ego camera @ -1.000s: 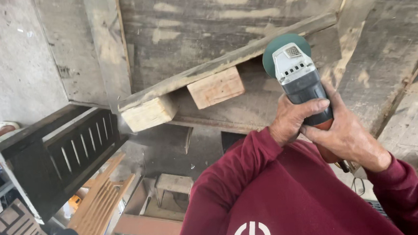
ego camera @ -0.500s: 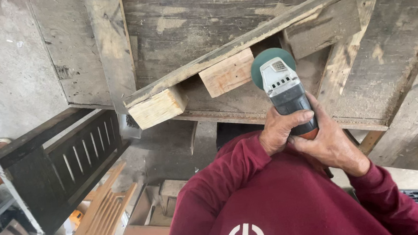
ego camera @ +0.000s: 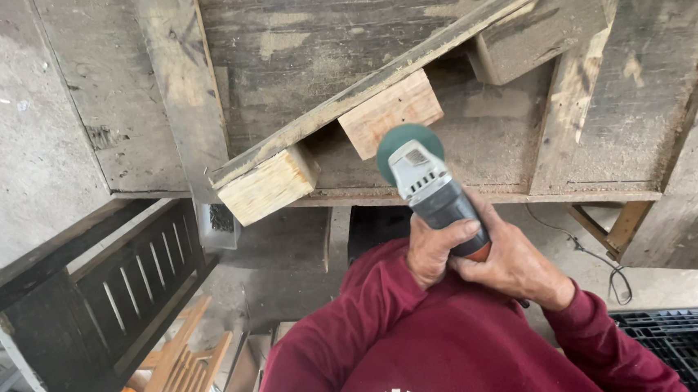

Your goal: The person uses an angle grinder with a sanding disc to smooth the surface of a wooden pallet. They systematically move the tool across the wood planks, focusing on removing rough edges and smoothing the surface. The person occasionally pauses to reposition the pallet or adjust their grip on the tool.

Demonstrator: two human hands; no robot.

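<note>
Both hands, left hand (ego camera: pixel 431 252) and right hand (ego camera: pixel 511 265), have their grip clamped on the angle grinder (ego camera: pixel 430 190), its green disc just below the pale wood block (ego camera: pixel 390 113) at 12 o'clock. If that disc catches the block's corner it could kick back toward the sleeve.

Wooden blocks (ego camera: pixel 390 113) just above grinder (ego camera: pixel 430 190)

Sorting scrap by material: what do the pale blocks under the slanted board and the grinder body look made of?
The blocks look like raw, unfinished softwood, pale with visible grain lines. The grinder, gripped by the left hand and right hand, seems to have a grey metal head and dark plastic body, though that is uncertain.
</note>
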